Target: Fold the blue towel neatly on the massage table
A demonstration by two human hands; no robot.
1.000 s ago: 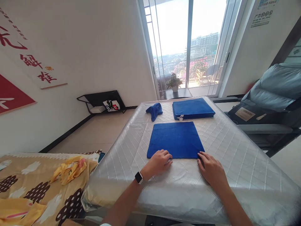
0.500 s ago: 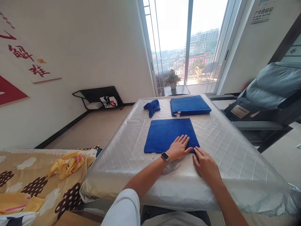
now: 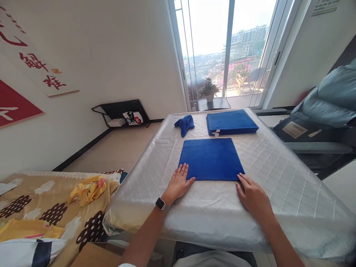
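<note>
A blue folded towel lies flat and smooth on the silver table cover in front of me. My left hand, with a watch on its wrist, rests flat on the towel's near left corner, fingers stretched out. At the near right corner lies my right hand, its fingertips touching the edge and its fingers extended. Neither hand grips anything. Beyond the towel stands a stack of folded blue towels with a white tag at its near side. To the left of that stack sits a crumpled blue cloth.
A bed with a patterned brown sheet and yellow clothing is at the left. A grey recliner stands at the right. Behind the table, a potted plant sits on a chair by the glass door.
My left hand has moved left across the towel, from near its right side to the near left corner. My right hand stays at the near right corner. The view has shifted slightly.
</note>
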